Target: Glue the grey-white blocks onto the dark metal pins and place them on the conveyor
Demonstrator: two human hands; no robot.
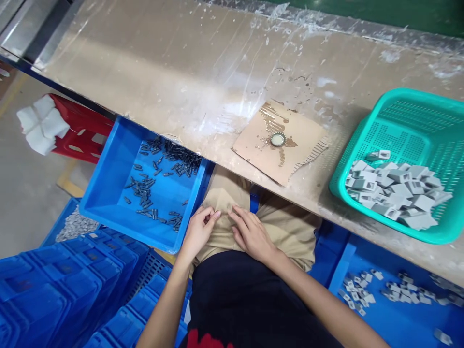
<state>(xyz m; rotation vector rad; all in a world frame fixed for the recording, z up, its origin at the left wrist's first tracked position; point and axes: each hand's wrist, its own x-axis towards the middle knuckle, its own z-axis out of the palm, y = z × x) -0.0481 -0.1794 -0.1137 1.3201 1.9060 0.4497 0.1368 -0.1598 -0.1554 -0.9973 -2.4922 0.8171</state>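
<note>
Head view: we see 2 bare hands over the tan trousers (226,237), apart from each other, with a narrow gap between their fingertips. The left hand (200,228) is curled, thumb and forefinger close together; we cannot tell whether a small item is pinched there. The right hand (253,236) lies palm down, fingers loosely extended, with nothing visible in its grasp. We cannot tell whether either hand presses on the cloth.

The blue bin (119,215) is just beside the left hand, tilted in our view, at the table edge. It contains the black parts (144,191), scattered singly and heaped toward the far corner.

On the table (152,72), ahead of the right hand, we find 1 card (253,147) with wet brown streaks. 1 cap (278,139) sits on the card, near its middle. To the right, the green basket (339,182) holds the grey parts (400,188), piled at its near side. Below the table at right, a lower bin (391,325) holds small grey pieces (358,290) in loose groups.
</note>
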